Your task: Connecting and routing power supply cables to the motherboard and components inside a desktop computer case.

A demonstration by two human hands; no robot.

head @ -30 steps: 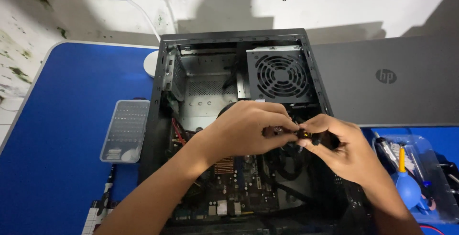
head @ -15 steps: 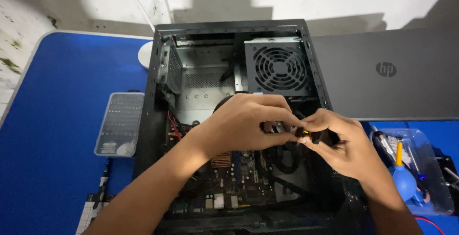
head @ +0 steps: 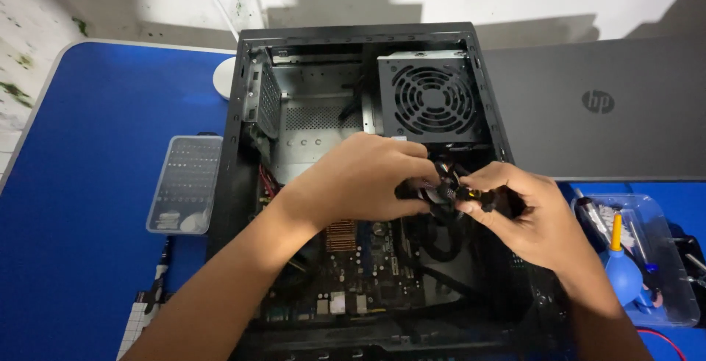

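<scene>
Inside the open black computer case (head: 243,184), nearest the viewer: green motherboard (head: 353,273) with a copper-coloured heatsink (head: 340,234), lying flat at the case bottom.

Above it, mid-case: black cable bundle with connectors (head: 450,192), held between both hands. Left hand (head: 360,177) curled closed over the bundle's left part, fingers wrapped down around it. Right hand (head: 526,217) pinched shut on a connector with yellow and black wires, thumb and forefinger on the plug body. Handling, by judgement: light, limp wiring with stiff plastic plugs; pins and latches likely delicate; best gripped by the plug housing, not the wires.

Right of case: clear tray (head: 680,302) holding a blue dust blower (head: 624,273).

Left: clear bit box (head: 184,183) on the blue mat (head: 88,184).

Farther: power supply fan grille (head: 430,100); grey laptop (head: 610,111), lid closed.
</scene>
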